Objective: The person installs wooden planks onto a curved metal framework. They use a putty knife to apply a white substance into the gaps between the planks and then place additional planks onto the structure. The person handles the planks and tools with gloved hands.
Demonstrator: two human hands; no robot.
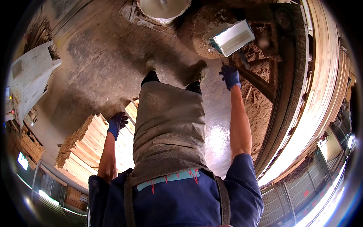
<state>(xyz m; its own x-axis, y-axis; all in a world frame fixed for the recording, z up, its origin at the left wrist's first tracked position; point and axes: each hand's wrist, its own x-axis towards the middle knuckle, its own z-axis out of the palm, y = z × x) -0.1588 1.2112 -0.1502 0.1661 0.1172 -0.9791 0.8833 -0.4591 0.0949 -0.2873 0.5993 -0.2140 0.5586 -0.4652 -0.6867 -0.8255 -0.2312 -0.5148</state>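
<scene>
My left hand (118, 123), in a blue glove, is held out beside the stacked light wooden boards (89, 145) with its fingers apart. I see nothing in it, and cannot tell whether it touches the boards. My right hand (230, 76), also in a blue glove, reaches forward on the right with its fingers curled. A thin dark piece rises from those fingers toward a white rectangular box-like thing (235, 39) with a dark greenish edge. What the fingers close on is mostly hidden. A brown apron (170, 117) hangs over my front down to my legs.
A round pale tub (163, 8) stands ahead, beside a sawdust heap (206, 47). Long boards (325, 75) run along the right, past a dark metal frame (261, 85) with sawdust beneath. A grey machine housing (32, 75) stands at left on the dusty floor (94, 53).
</scene>
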